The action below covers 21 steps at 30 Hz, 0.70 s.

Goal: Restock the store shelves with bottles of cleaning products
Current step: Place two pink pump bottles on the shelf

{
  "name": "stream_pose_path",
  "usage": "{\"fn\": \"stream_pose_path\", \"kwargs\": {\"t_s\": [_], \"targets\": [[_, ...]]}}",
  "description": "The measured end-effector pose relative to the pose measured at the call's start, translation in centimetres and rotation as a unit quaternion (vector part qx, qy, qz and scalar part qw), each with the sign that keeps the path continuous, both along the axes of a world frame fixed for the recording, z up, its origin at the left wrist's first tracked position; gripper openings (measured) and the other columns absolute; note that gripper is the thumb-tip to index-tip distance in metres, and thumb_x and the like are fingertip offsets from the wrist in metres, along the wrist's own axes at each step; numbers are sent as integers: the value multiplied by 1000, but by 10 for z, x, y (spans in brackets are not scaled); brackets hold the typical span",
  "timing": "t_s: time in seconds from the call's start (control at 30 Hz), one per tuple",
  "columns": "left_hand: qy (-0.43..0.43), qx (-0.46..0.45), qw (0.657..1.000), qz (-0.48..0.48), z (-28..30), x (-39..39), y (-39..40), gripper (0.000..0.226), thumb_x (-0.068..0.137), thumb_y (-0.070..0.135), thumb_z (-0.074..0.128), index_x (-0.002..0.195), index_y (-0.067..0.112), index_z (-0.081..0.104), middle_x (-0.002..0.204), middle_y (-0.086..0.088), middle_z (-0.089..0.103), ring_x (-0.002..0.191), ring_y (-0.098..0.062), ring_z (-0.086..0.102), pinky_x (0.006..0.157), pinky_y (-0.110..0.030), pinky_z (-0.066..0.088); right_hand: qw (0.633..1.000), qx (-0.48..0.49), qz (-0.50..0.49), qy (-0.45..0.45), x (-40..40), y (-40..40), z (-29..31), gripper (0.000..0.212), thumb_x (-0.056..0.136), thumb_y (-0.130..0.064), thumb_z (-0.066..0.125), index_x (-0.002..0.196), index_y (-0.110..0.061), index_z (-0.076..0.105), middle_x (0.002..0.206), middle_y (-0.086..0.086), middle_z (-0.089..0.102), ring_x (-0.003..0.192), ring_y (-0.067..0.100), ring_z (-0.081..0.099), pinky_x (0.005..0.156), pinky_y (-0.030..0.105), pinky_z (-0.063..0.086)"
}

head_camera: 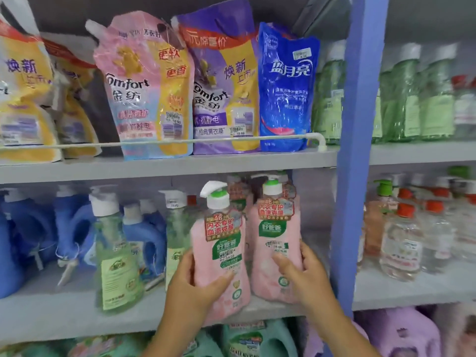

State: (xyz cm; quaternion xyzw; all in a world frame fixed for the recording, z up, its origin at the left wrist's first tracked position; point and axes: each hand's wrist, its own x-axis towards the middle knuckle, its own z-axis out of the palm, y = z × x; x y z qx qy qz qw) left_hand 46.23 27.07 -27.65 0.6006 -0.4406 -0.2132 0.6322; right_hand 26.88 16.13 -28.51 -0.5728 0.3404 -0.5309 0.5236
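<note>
Two pink pump bottles with green labels and white pump tops are at the middle shelf [77,315]. My left hand [190,284] grips the left pink bottle [221,253] around its lower body; its base hangs over the shelf's front edge. My right hand [306,274] grips the right pink bottle [275,240], which stands on the shelf close to the blue upright post [355,150]. More pink bottles show behind these two.
Green clear bottles [116,261] and blue detergent jugs [152,240] fill the middle shelf's left. Refill pouches [144,86] stand behind a rail on the upper shelf. Clear bottles [401,243] sit right of the post. Teal and purple jugs [401,333] are below.
</note>
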Motion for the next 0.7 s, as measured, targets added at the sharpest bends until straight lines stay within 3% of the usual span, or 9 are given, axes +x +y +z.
{"fn": "stream_pose_path", "kwargs": {"t_s": [0.07,0.17,0.23,0.33,0.4,0.5,0.57,0.63,0.7], "targets": [[-8,7,1000,-15,-3,0,-7,53,72,-4,85,107,27,60,93,20,77,83,-3,74,62,-17,58,1000,6,-13,-9,-2,0,0,31,88,-24,75,116,-34,64,106,-12,77,91,9,74,69,25,58],[11,19,1000,-20,-3,6,-20,49,76,1,84,110,29,63,98,13,78,88,-11,75,70,-28,62,999,3,-31,-3,-3,-2,3,31,92,-25,70,121,-32,61,110,-13,72,92,5,72,62,16,56],[-2,33,999,-18,-1,9,-27,40,80,11,83,108,33,64,100,11,78,91,-11,75,78,-36,61,997,-22,-60,42,-1,-4,3,37,94,-29,68,130,-32,58,116,-16,59,97,-3,64,66,14,55],[-78,35,996,-10,1,6,-31,43,83,27,80,118,40,59,102,28,73,91,7,70,85,-30,60,990,-44,-112,76,1,-9,4,47,95,-32,65,139,-38,50,122,-8,49,102,-4,56,83,25,55],[-124,18,992,3,0,-2,-30,60,84,30,79,133,42,48,111,32,68,100,12,64,85,-19,54,987,-57,-123,87,3,-12,1,60,93,-31,68,144,-41,40,127,-5,47,105,1,55,88,30,53],[-187,23,979,71,-3,-10,-34,90,79,35,82,151,34,28,123,11,55,112,-9,55,92,-32,47,982,-68,-108,141,7,-15,-8,102,81,-29,82,154,-42,11,127,-11,40,111,9,50,91,28,46],[-185,27,979,79,0,-11,-36,83,80,31,82,146,30,32,122,8,57,112,-13,57,93,-34,46,981,-81,-107,138,9,-16,-12,107,79,-22,85,154,-41,10,117,-18,43,107,7,55,81,18,43],[-160,24,986,49,7,-13,-38,73,85,25,78,137,46,32,116,25,61,107,-6,60,91,-31,44,981,-91,-111,130,11,-20,-13,104,79,-18,84,153,-40,14,114,-21,41,102,-4,53,75,14,41],[-150,39,987,28,10,-11,-41,69,91,23,72,135,52,26,106,41,53,96,4,59,85,-25,42,981,-88,-114,131,13,-26,-15,107,78,-20,84,155,-41,12,121,-13,41,103,-2,53,83,20,42]]}}
